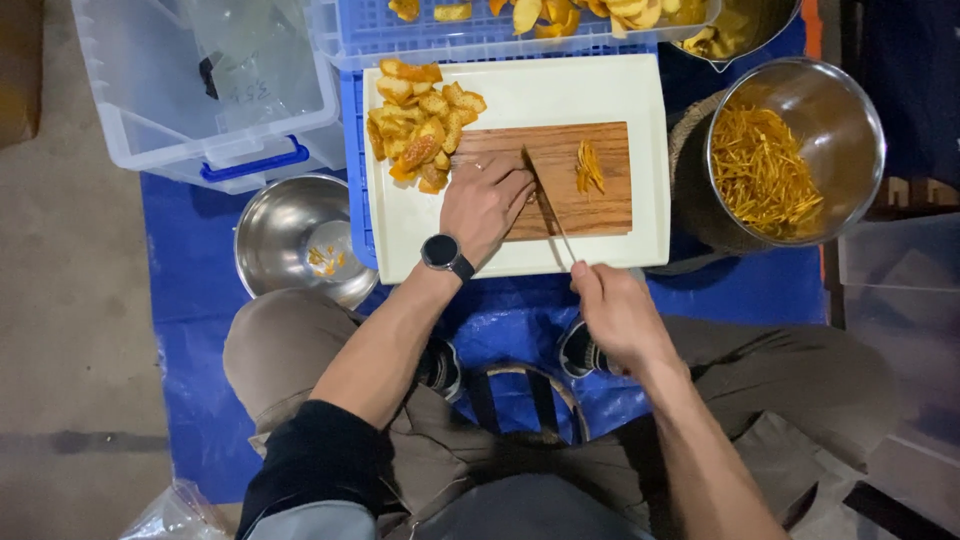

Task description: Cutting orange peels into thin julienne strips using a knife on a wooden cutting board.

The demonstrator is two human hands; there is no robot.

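Note:
My left hand (487, 200) presses flat on a wooden cutting board (600, 210), fingers bent over a piece of orange peel that I can barely see. My right hand (615, 312) grips a knife (548, 200) by the handle, its blade running up along the left fingertips. A small heap of thin orange strips (590, 166) lies on the board to the right of the blade. A pile of orange peel pieces (418, 122) sits on the white tray (520, 85) at the board's upper left. A black watch is on my left wrist.
A steel bowl (850, 130) full of orange strips stands at the right. A near-empty steel bowl (290, 235) sits at the left on a blue tarp (190, 290). A clear plastic bin (170, 110) and a blue crate (420, 40) with peels lie at the back.

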